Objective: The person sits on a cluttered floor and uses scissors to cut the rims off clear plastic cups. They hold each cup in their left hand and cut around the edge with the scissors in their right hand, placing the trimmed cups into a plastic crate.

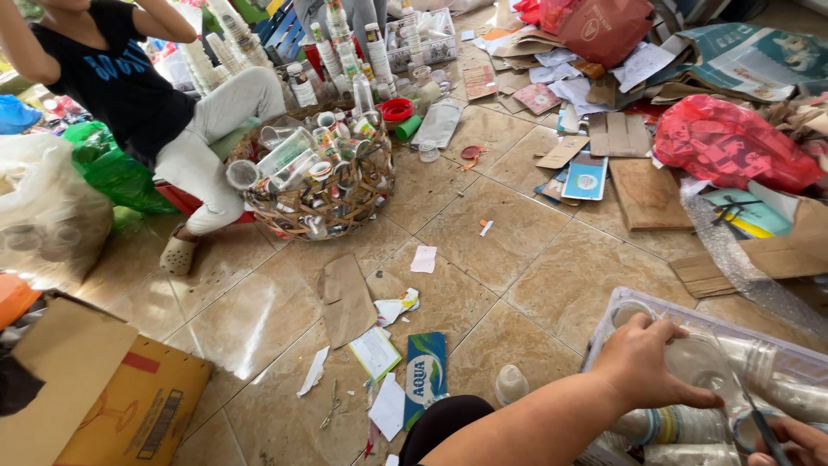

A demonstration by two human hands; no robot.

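Note:
My left hand [647,362] reaches across from the lower middle and grips a clear plastic cup [700,364] by its rim. It holds the cup over a clear plastic bin [623,298] at the lower right. Stacked clear cups [776,380] lie on their sides inside the bin. My right hand [798,442] shows only partly in the bottom right corner. It holds a thin metal tool [759,421] whose tip points up toward the cup.
Another person [129,86] sits at the upper left beside a woven basket [319,194] full of cups. Cup stacks [336,43] stand behind it. A cardboard box [112,397], red bags [733,142], flat cardboard [647,194] and paper scraps [423,259] litter the tiled floor.

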